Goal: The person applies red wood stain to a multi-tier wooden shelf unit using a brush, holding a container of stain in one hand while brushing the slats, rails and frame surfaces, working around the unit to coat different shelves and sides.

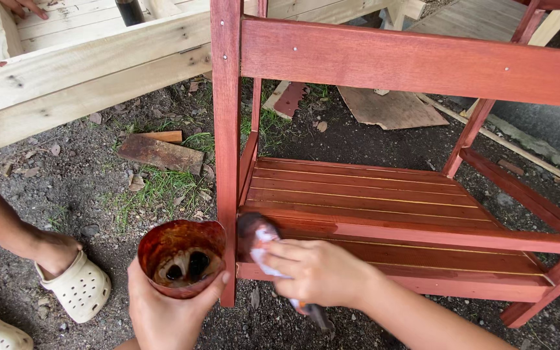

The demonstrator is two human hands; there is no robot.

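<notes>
The left hand [163,311] is gripping a light, thin, stain-slick cup [183,256] around its base, while the right hand's [319,272] closed fingers are pressing a soft brush [260,243] against the red shelf [371,194] just beyond them.

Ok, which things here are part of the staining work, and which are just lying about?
In use:
- left hand holding the stain-smeared cup
- right hand pressing a cloth to the red-stained wooden rack

Lying about:
- wood scrap on the ground
- flat board piece
- unstained timber frame
- cream clog on a foot nearby
</notes>
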